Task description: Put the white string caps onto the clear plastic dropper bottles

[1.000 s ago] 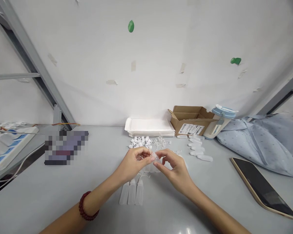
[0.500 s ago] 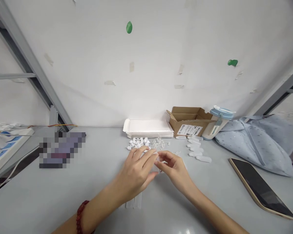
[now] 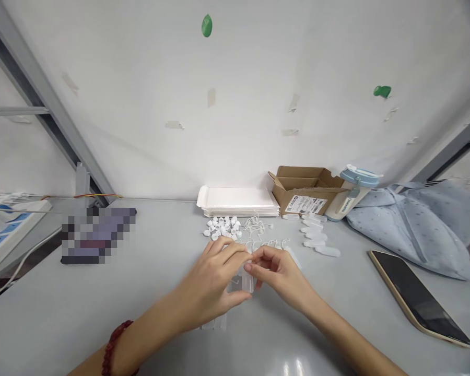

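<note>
A small clear plastic box is between my two hands, low over the grey table. My left hand grips it from the left, fingers over the top and thumb along the near lower edge. At its upper right, my right hand pinches with thumb and forefinger; whether a small part sits in that pinch is hidden. Beneath my left wrist lie more clear plastic pieces, partly covered. Just beyond my fingers are a pile of small white caps and a tangle of white cords.
Flat white cartons are stacked against the wall, beside an open cardboard box and a blue-lidded cup. Several translucent pieces lie right of centre. Farther right are a blue cloth bag and a phone; a power strip is at left.
The clear box has tilted and shows more of its side below my fingers. My left thumb has shifted lower, and the view has moved slightly.
</note>
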Motion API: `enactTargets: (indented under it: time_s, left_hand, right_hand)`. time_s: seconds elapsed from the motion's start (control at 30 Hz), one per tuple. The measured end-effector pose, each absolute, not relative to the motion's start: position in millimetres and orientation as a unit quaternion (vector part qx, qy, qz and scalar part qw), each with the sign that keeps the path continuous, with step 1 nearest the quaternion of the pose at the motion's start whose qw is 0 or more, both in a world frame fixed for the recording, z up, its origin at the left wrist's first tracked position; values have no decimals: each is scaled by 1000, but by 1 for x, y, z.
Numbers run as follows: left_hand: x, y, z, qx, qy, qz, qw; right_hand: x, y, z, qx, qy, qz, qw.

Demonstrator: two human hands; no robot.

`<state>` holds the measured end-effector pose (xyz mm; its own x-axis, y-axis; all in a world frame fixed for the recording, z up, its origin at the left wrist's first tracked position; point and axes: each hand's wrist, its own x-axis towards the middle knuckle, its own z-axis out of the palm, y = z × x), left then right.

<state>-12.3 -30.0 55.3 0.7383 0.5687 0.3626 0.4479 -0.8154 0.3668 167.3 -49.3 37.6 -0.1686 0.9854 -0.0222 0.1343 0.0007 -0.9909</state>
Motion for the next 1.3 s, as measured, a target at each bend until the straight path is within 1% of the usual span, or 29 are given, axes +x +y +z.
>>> enactTargets:
  time_s: [0.1,0.2,0.3,0.4,0.7,0.93,1.3]
  left_hand:
    - [-18,-38,54,924,276,219,147]
    - [-23,-50,43,928,284,197,141]
    - [-27,-61,28,924,305,189,130]
    - [-29,-69,17,923,309,190,128]
    - [-32,-72,13,930,289,189,129]
    - [-33,-67,19,930,306,168,118]
    - [-35,-64,29,923,318,145,158]
  right_hand:
    - [172,-49,38,-469,-566,563,378]
    - [175,-51,35,-451,-575,617,292]
    - [174,-55,30,-449,-605,627,198]
    - [172,-57,27,-446,-612,634,156]
    - [173,-55,27,-454,-611,639,115]
    - [171,-54,21,-465,-599,641,117]
    - [168,-54,27,-464,-598,641,129]
